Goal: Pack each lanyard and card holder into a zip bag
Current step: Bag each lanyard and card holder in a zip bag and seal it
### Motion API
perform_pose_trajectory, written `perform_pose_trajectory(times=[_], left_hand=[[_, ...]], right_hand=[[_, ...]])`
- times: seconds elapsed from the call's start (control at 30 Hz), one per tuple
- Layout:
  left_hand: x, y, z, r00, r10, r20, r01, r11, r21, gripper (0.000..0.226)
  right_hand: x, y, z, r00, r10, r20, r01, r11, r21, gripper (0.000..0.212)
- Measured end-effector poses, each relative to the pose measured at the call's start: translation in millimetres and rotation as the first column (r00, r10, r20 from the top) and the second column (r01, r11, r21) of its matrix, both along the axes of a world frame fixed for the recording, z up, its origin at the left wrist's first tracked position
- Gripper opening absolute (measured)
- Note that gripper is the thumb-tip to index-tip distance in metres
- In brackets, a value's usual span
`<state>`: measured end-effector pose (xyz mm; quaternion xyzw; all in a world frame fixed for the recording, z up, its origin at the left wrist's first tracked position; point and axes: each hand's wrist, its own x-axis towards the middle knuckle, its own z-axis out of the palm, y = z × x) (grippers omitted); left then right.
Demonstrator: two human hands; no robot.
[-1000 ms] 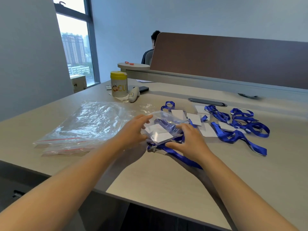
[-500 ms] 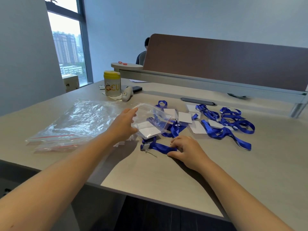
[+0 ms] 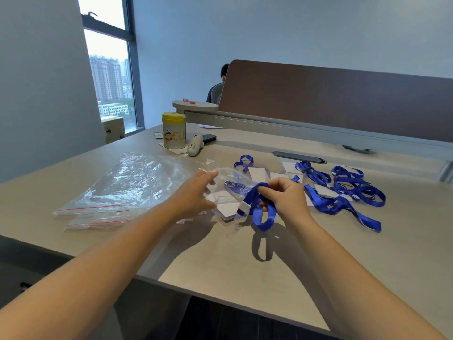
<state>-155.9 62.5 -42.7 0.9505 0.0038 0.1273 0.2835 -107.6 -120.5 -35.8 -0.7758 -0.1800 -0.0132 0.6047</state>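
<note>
Now right hand (image 3: 286, 197) pinches lanyard (image 3: 261, 212); left hand (image 3: 193, 195) holds zip bag (image 3: 230, 179).

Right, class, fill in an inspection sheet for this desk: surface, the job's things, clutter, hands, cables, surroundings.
Surface: pale desk, bare at the near edge.
Job's things: zip bag held open, with a card holder inside; blue lanyard partly outside it; spare bags on the left; more lanyards and cards on the right.
Clutter: yellow-lidded tub, white gadget, dark phone.
Hands: left hand holds the bag; right hand grips the lanyard.
Cables: nothing seen.
Surroundings: brown divider, window, a person seated behind.
</note>
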Motion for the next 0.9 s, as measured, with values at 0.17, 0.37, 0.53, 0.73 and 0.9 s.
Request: perform_pose_trajectory(times=[0.17, 0.37, 0.53, 0.73, 0.9], left_hand=[[0.7, 2.4, 0.3, 1.0, -0.019, -0.016, 0.019, 0.999, -0.033, 0.08], [-0.2, 1.9, -2.5, 0.999, -0.045, -0.013, 0.044, 0.994, -0.097, 0.08], [0.1, 0.5, -5.8, 0.998, -0.065, -0.013, 0.064, 0.994, -0.088, 0.079], [4.5, -1.9, -5.9, 0.999, -0.052, -0.002, 0.051, 0.995, -0.086, 0.08], [3.1, -3.5, -5.6, 0.999, -0.046, 0.004, 0.046, 0.995, -0.088, 0.08]], right_hand=[[5.2, 22.2, 1.1, 0.999, -0.037, -0.023, 0.042, 0.969, 0.243, 0.02], [2.6, 33.9, -25.0, 0.992, 0.097, 0.086, -0.07, 0.958, -0.279, 0.011], [-0.9, 28.4, -24.8, 0.962, 0.185, 0.2, -0.072, 0.879, -0.471, 0.042], [-7.2, -9.5, -17.9, 0.951, 0.166, 0.26, -0.006, 0.852, -0.523, 0.053], [-25.3, -13.1, -22.1, 0.926, 0.355, 0.124, -0.217, 0.774, -0.594, 0.065]])
